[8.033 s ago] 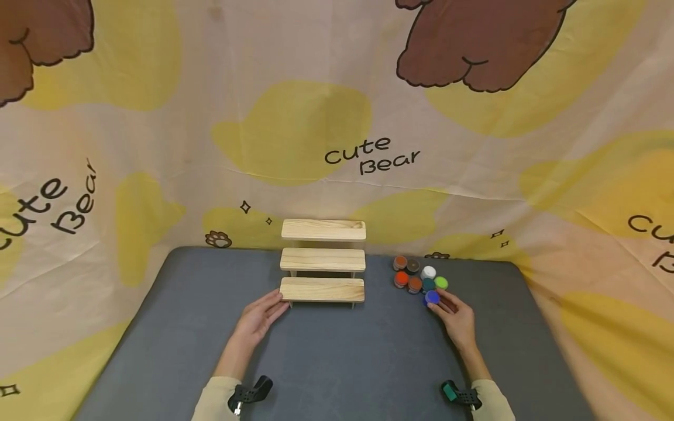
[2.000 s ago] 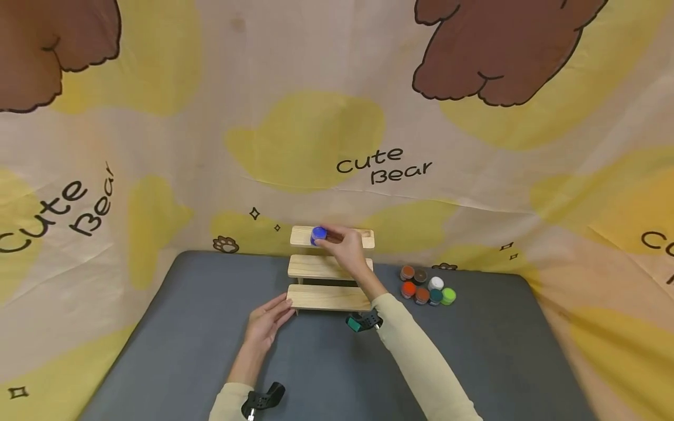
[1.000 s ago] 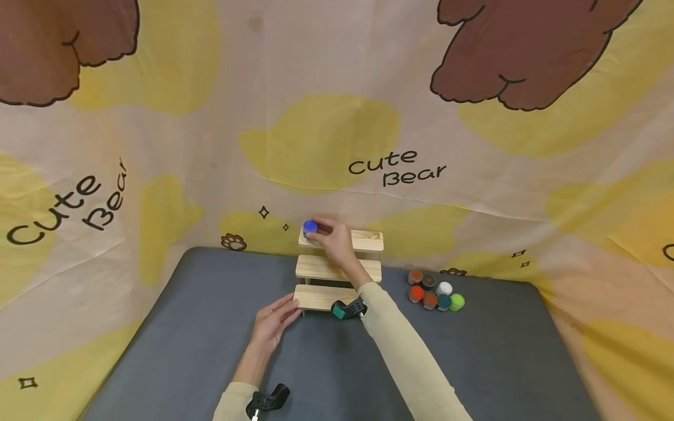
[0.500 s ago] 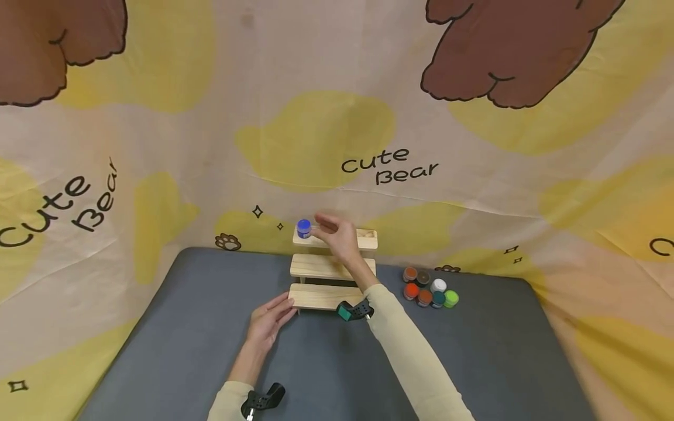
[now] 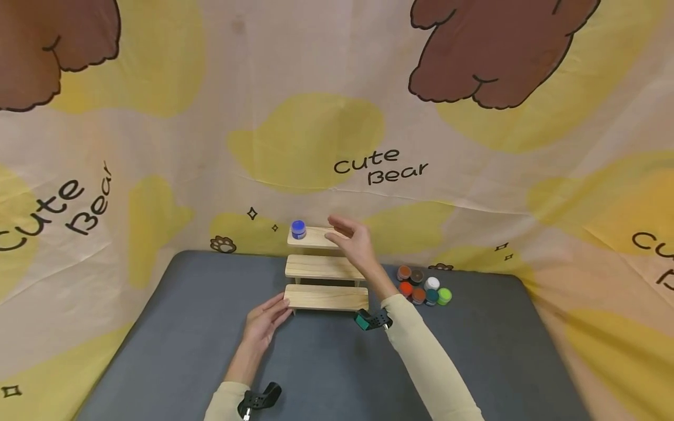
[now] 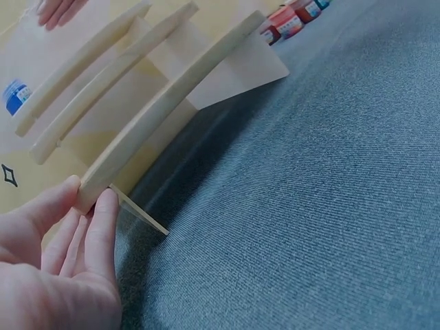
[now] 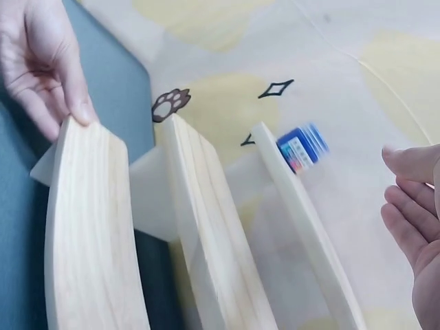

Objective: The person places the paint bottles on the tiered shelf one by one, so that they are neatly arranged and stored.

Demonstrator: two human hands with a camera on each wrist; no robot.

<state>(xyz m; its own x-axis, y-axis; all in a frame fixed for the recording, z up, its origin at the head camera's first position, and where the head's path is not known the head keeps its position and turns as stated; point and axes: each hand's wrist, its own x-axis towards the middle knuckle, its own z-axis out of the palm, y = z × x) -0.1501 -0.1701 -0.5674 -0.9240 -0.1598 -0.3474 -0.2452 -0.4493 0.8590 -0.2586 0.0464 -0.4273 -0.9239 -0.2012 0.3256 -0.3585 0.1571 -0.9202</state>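
Observation:
A three-tier wooden display stand (image 5: 326, 297) stands at the back of the table. My left hand (image 5: 260, 323) grips the left end of its lowest shelf; in the left wrist view the thumb lies above the board and the fingers below. On the left end of the top shelf sits a small paint jar with a blue lid (image 5: 298, 230), upright. My right hand (image 5: 355, 242) is in front of that shelf's right part, apart from the jar, its fingers extended and holding nothing. The right wrist view shows a gap between this hand (image 7: 419, 213) and the blue jar (image 7: 302, 148).
Several more small jars, with red, brown, dark, white, teal and green tops, cluster right of the stand, among them a green one (image 5: 444, 296) and a white one (image 5: 432, 283). A printed cloth (image 5: 295, 146) hangs behind the grey table (image 5: 474, 351).
My right hand carried the blue jar from the cluster to the top shelf's left end, let go of it and drew back to the right. The left hand has stayed on the lowest shelf.

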